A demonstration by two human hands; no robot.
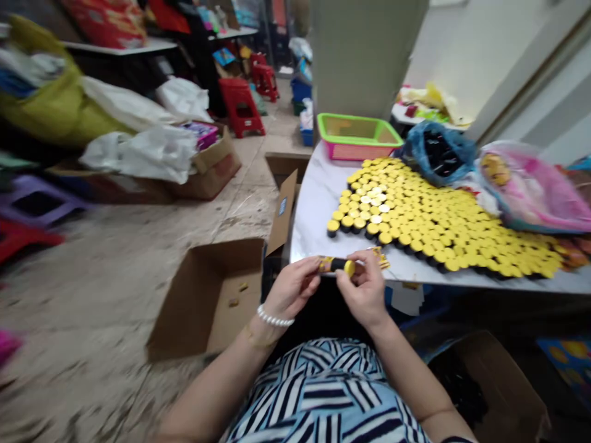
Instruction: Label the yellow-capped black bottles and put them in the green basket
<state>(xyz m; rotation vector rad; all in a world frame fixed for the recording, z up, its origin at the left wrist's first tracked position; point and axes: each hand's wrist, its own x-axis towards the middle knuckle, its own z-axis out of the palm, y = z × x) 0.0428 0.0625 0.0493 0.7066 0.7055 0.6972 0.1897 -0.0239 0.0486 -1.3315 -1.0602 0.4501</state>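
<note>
Hands: 2, both at the near edge of the surface. Tube: 1, held between them, lying sideways, yellow cap toward 3 o'clock. Left hand: grip closed on the patterned end. Right hand: grip pinched closed at the cap end; 1 yellow strip just beside it. From the hands: yellow caps on black bodies, 2 o'clock, massed, too many to count. Basin: 1, 12 o'clock. Blue bag: 1, between 1 and 2. Carton: 1, 9 o'clock, 2 small pieces inside.
</note>
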